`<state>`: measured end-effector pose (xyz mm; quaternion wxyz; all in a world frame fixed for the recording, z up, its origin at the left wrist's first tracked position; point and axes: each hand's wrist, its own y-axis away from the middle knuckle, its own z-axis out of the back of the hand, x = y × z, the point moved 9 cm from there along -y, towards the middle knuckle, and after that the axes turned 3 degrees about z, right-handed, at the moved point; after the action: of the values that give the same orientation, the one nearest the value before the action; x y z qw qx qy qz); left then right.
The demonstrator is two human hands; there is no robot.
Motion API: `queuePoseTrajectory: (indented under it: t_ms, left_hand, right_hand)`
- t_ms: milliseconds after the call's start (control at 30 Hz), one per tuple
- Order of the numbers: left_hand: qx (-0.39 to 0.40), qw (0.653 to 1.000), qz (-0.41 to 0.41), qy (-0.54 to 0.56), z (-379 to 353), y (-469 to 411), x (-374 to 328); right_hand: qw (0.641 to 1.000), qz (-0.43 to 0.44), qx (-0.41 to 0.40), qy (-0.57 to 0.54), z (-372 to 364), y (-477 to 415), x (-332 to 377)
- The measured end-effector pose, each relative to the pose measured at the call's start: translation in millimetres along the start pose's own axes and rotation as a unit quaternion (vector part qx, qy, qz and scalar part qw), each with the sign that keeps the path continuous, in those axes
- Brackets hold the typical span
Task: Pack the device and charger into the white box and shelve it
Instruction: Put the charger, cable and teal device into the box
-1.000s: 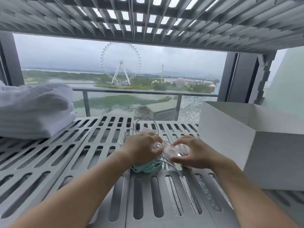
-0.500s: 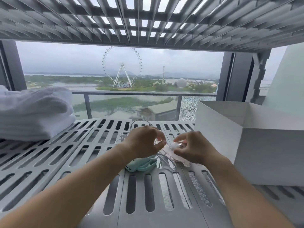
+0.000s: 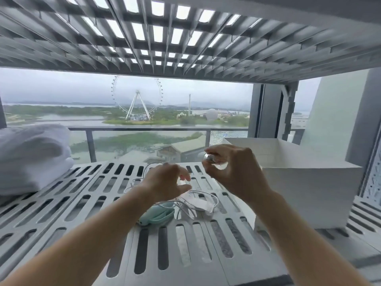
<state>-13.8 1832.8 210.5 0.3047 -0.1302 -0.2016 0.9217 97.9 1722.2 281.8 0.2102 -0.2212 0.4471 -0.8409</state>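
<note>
Slatted shelf [image 3: 206,244] carries the white box [image 3: 309,193]; left of it, the right hand [image 3: 233,172] pinches a shiny round piece [image 3: 209,157], the left hand [image 3: 167,182] hovers half-open above cable [image 3: 198,201] and mint device [image 3: 156,215].

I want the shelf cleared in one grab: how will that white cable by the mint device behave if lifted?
The white cable lies in loose loops, so it is probably floppy and will dangle. It crosses the mint device and a white packet, so it may drag them. The slotted shelf could snag a trailing end.
</note>
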Motion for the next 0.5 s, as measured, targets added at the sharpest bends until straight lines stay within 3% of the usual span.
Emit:
queuePoseTrajectory:
  t_ms: [233,500]
  left_hand:
    - [-0.082,0.995,-0.024,0.057,42.0,-34.4,-50.6]
    - [-0.141,0.981,-0.059,0.117,53.3,-63.0,-144.3]
  right_hand:
    - [0.999,0.021,-0.030,0.022,62.6,-23.8,-10.0]
    - [0.998,-0.045,-0.022,0.032,116.8,-5.8,-98.1]
